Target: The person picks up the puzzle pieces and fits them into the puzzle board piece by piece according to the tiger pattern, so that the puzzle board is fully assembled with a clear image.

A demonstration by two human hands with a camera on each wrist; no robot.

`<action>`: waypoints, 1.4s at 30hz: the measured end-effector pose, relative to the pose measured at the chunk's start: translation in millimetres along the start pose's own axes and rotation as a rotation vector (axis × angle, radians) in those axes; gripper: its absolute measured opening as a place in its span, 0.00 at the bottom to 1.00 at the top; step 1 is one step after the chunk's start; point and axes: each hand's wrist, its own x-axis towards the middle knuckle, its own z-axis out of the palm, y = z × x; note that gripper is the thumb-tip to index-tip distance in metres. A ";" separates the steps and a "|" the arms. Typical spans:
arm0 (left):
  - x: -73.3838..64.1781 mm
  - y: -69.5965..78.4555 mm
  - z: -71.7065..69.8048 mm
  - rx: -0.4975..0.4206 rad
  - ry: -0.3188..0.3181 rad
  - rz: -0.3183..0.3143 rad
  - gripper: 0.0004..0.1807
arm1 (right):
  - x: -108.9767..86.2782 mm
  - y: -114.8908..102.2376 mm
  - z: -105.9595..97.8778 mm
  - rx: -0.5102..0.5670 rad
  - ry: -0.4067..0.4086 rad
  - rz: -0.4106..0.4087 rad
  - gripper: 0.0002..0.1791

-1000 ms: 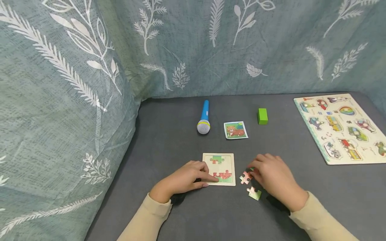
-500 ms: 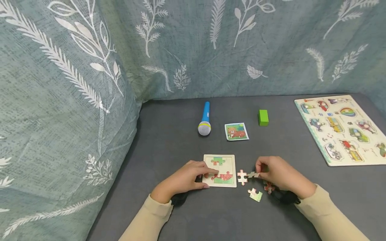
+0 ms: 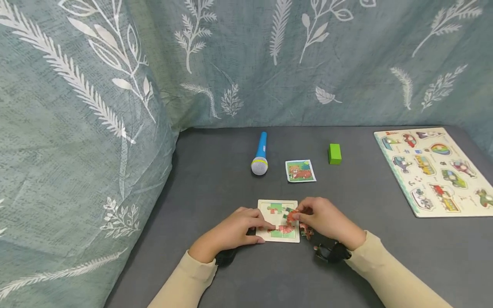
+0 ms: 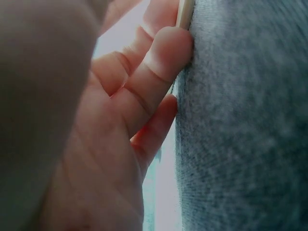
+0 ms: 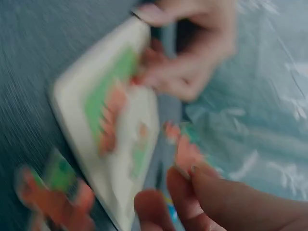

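A square wooden jigsaw tray [image 3: 281, 240] lies on the table, with several green and orange pieces set in it. My left hand [image 3: 240, 231] rests at its left side, index finger extended over the tray and thumb at the near left corner. Between thumb and fingertips my right hand [image 3: 327, 220] pinches an orange and green jigsaw piece [image 5: 185, 149], tilted above the tray's right part. Another loose jigsaw piece [image 3: 307, 231] lies beside the tray's right edge, partly under the right hand. The right wrist view is blurred; fingers touch the tray's edge in the left wrist view.
Behind the tray lie a picture card [image 3: 300, 171], a blue toy microphone [image 3: 261, 149] and a green block [image 3: 334, 154]. A large picture puzzle board [image 3: 435, 171] occupies the table's right side. A patterned cloth [image 3: 250, 64] hangs along the back and left.
My right hand has picked up a jigsaw piece from the table and carried it left over the tray. The left hand stays at the tray, its index finger shifted slightly.
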 end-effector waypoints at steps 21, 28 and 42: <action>-0.7 1.7 -4.1 0.094 -0.063 0.029 0.21 | 8.2 15.6 5.9 -0.130 -0.118 -0.280 0.09; -2.9 0.0 -4.3 0.112 -0.063 0.031 0.20 | 18.0 15.2 14.6 0.028 0.008 -0.128 0.05; -4.6 1.3 0.5 0.095 -0.048 0.015 0.21 | 15.5 -2.6 29.0 -0.221 0.098 -0.012 0.04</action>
